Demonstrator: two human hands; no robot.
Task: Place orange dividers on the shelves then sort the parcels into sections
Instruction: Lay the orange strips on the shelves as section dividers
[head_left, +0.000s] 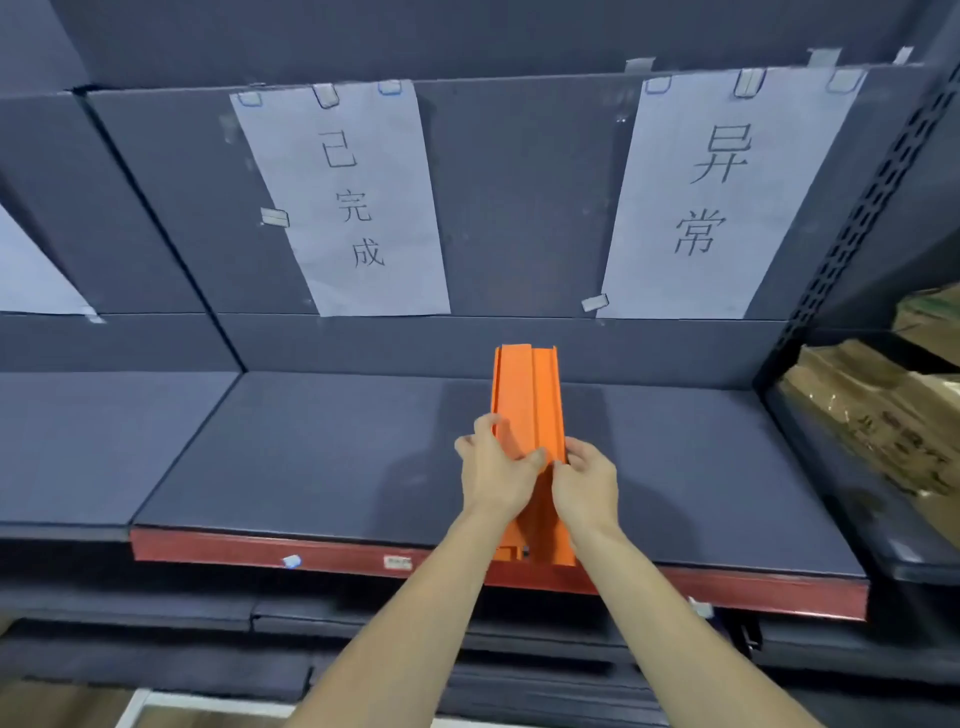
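Note:
A long orange divider (527, 395) lies front to back across the middle of the dark grey shelf (322, 447), its near end at the shelf's red front edge (218, 550). My left hand (493, 467) grips the divider's left side, thumb on top. My right hand (584, 480) grips its right side, fingers curled over the edge. Both hands sit about halfway along the divider. No parcels lie on this shelf.
Two white paper signs are taped to the back panel, one on the left (348, 197) and one on the right (722, 192). Brown parcels (872, 410) sit in the neighbouring rack at the right. A black perforated upright (857, 218) bounds the shelf's right side.

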